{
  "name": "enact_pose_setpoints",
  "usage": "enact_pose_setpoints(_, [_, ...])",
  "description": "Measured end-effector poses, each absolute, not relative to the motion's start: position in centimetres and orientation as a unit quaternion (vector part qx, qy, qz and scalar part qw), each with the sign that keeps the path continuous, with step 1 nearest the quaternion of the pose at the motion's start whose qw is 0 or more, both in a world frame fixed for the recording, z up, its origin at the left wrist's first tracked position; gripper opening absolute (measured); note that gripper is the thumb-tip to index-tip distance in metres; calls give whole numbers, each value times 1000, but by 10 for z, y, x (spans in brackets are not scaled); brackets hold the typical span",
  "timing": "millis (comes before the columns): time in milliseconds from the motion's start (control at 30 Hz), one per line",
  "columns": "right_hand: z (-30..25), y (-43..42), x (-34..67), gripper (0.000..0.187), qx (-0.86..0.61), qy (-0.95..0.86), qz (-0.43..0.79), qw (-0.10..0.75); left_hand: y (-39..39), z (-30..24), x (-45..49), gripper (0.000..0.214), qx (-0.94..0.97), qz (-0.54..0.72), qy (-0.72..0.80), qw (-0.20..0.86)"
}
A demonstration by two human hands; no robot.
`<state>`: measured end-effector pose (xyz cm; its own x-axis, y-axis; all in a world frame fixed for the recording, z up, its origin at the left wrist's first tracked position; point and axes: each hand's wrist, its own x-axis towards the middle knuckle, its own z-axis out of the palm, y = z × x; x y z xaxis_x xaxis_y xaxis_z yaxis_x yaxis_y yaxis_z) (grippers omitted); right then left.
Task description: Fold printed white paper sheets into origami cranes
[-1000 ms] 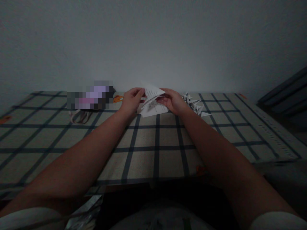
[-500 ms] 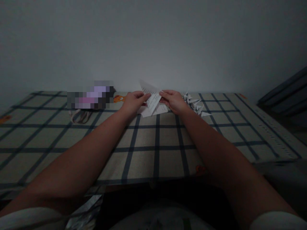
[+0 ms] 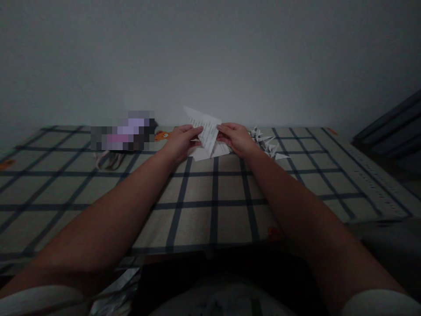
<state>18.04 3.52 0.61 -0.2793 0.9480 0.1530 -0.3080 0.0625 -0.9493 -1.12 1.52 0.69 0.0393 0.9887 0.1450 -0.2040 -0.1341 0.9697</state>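
Observation:
Both my hands meet at the far side of a checked cloth (image 3: pixel 197 210). Between them stands a folded white sheet of printed paper (image 3: pixel 206 127), its point tilted up and to the left. My left hand (image 3: pixel 179 140) pinches its left edge with closed fingers. My right hand (image 3: pixel 235 138) pinches the right edge the same way. More white paper (image 3: pixel 210 152) lies flat on the cloth under the folded piece.
A small heap of folded white paper figures (image 3: pixel 268 145) lies just right of my right hand. A blurred purple object (image 3: pixel 123 131) and a looped strap (image 3: pixel 108 160) sit at the far left, by the wall. A crumpled foil wrapper (image 3: pixel 115 292) lies near my lap.
The folded paper has been turned and raised: its point now sticks up higher and to the left. Both hands kept their grip and shifted only slightly.

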Motion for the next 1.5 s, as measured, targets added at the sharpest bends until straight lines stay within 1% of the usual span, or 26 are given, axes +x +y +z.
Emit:
enact_pose_setpoints(133, [4,38,180,22,-306,-513,609,522,20,3,-13,31,504,575,421,488])
enact_pose_setpoints(267, [1,41,180,20,-296,-507,608,535,26,-1,-15,31,523,590,429,440])
enact_pose_setpoints(367, [2,41,182,20,-308,-497,607,539,26,-1,-16,30,533,589,435,424])
enact_pose_setpoints(567, [5,39,182,27,-327,-508,592,533,23,4,-13,29,514,595,433,441])
enact_pose_setpoints(733, [4,40,181,28,-326,-516,582,538,24,4,-13,26,508,597,415,462])
enact_pose_setpoints(867, [6,37,179,27,-330,-527,583,523,26,3,-13,36,494,626,440,414])
enact_pose_setpoints(967, [8,33,177,27,-302,-530,609,507,23,3,-11,31,506,631,452,377])
enact_pose_setpoints(1033, [8,30,176,28,-278,-531,625,501,18,4,-8,26,528,612,442,388])
enact_pose_setpoints(1100, [8,27,175,30,-262,-536,630,497,14,5,-6,26,545,588,418,428])
enact_pose_setpoints(1200, [9,24,174,33,-267,-552,627,481,9,5,-3,37,545,554,391,493])
enact_pose_setpoints(1267, [10,22,174,34,-282,-561,621,470,8,3,-3,44,549,536,382,514])
enact_pose_setpoints(1333, [11,23,175,34,-294,-568,616,461,10,0,-3,47,554,531,381,515])
enact_pose_setpoints(1400, [10,25,177,33,-298,-569,609,466,13,-1,-4,45,541,546,390,508])
enact_pose_setpoints(1500, [8,32,181,30,-303,-546,585,517,21,-1,-8,37,481,601,405,494])
